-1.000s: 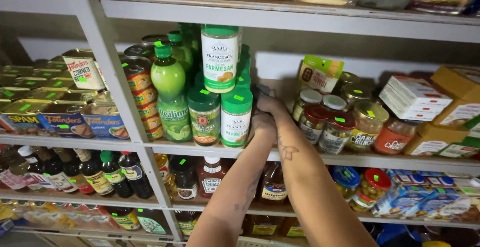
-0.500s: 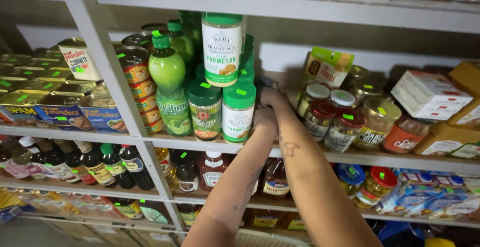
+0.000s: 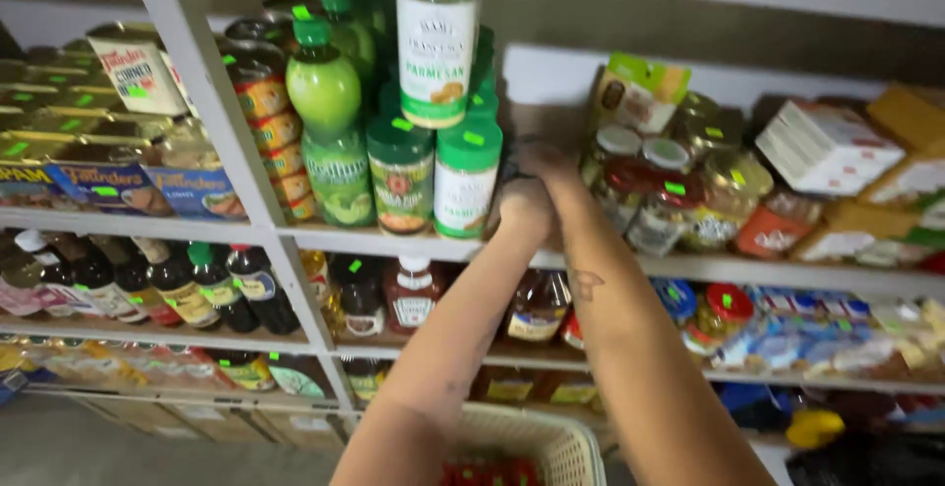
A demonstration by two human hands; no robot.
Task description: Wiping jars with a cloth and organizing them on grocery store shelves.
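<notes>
Both hands reach into the shelf point(image 3: 689, 269) gap at 3 o'clock of the green-lid shaker point(image 3: 467, 191). The left hand point(image 3: 525, 212) looks curled, the right hand point(image 3: 541, 158) lies behind it; whether the fingers clamp anything I cannot tell, it is blurred. The shaker seems light, stiff and smooth; best to hold it around the body. The gap behind is dark.

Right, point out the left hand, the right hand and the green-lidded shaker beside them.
left hand point(image 3: 525, 208), head view, on the knuckles.
right hand point(image 3: 544, 159), head view, on its back.
green-lidded shaker point(image 3: 467, 186), head view, on its white label.
</notes>
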